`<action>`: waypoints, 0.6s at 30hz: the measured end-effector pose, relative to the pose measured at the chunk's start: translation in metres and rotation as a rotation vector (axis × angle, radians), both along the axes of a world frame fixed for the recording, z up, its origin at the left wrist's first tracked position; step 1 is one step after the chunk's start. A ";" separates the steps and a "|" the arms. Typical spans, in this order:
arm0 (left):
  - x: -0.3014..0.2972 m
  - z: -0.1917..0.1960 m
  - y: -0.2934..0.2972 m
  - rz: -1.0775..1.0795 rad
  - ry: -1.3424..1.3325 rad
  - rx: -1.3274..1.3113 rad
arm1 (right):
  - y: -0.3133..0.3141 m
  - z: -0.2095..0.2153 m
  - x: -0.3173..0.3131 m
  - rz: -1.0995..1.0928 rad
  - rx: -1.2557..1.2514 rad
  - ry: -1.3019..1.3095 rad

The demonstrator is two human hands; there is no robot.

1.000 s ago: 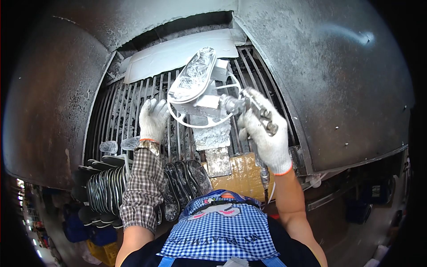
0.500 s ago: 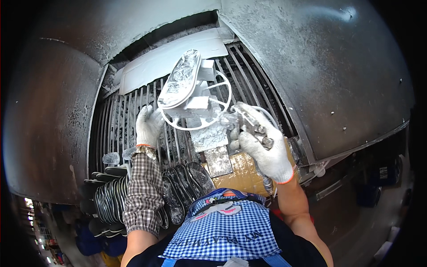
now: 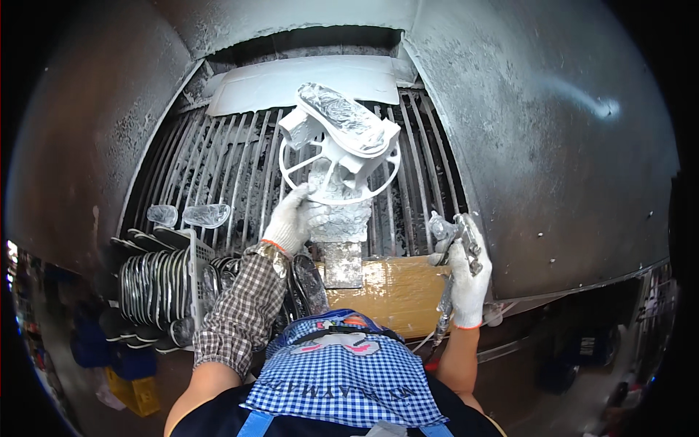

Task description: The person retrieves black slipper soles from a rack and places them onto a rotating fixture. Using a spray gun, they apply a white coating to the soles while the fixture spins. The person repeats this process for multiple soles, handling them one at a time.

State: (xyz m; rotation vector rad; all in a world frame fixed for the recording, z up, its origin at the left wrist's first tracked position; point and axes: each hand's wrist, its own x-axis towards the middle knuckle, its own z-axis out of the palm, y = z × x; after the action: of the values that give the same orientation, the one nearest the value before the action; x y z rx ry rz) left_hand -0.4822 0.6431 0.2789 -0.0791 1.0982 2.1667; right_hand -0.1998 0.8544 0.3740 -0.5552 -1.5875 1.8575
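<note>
A shoe sole with a shiny, wrinkled film-like top and a white edge lies tilted on white blocks, above a spoked white turntable wheel. My left hand, in a white knit glove, is at the wheel's near left rim, its fingers closed about it. To the right of the wheel, my gloved right hand grips a paint-crusted spray gun, which is held apart from the sole. A hose hangs below the gun. Part of my left fingers is hidden.
Dark metal walls flank a slatted grate. A pale sheet lies at the back. At the left, several soles stand packed beside a white basket. A brown taped box is in front.
The wheel and sole have turned, so the sole now slants the other way. My left hand has come onto the rim. My right hand has drawn away to the right with the spray gun.
</note>
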 end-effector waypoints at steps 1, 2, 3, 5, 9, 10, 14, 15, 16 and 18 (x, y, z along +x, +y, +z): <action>0.001 -0.007 0.004 -0.008 -0.010 -0.033 | -0.004 0.003 -0.001 -0.011 -0.008 -0.007; 0.004 -0.017 0.007 -0.014 -0.043 0.006 | -0.006 0.005 -0.002 -0.006 0.049 -0.012; 0.011 -0.015 0.013 -0.015 -0.059 0.030 | -0.006 0.005 -0.002 -0.013 0.109 -0.012; 0.022 -0.013 0.026 -0.021 -0.071 0.110 | -0.005 0.006 -0.002 -0.036 0.137 -0.015; 0.036 0.003 0.037 0.006 -0.042 0.159 | -0.010 0.014 -0.004 -0.024 0.064 0.030; 0.033 -0.005 0.037 -0.010 -0.064 0.190 | -0.011 0.015 -0.005 -0.018 0.019 0.051; 0.035 -0.005 0.033 -0.041 -0.042 0.155 | -0.016 0.034 -0.012 0.026 -0.001 0.160; 0.037 -0.003 0.032 -0.067 -0.041 0.158 | -0.021 0.042 -0.015 0.006 0.023 0.175; 0.039 0.001 0.030 -0.095 -0.042 0.159 | -0.025 0.050 -0.018 -0.015 0.043 0.190; 0.044 0.006 0.024 -0.141 -0.052 0.123 | -0.026 0.062 -0.023 -0.028 0.102 0.237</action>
State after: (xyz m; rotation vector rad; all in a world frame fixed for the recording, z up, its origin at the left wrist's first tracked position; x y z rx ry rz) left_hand -0.4381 0.6675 0.2846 -0.0021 0.9120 2.0881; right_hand -0.2226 0.8279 0.4356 -0.2990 -1.4982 1.7397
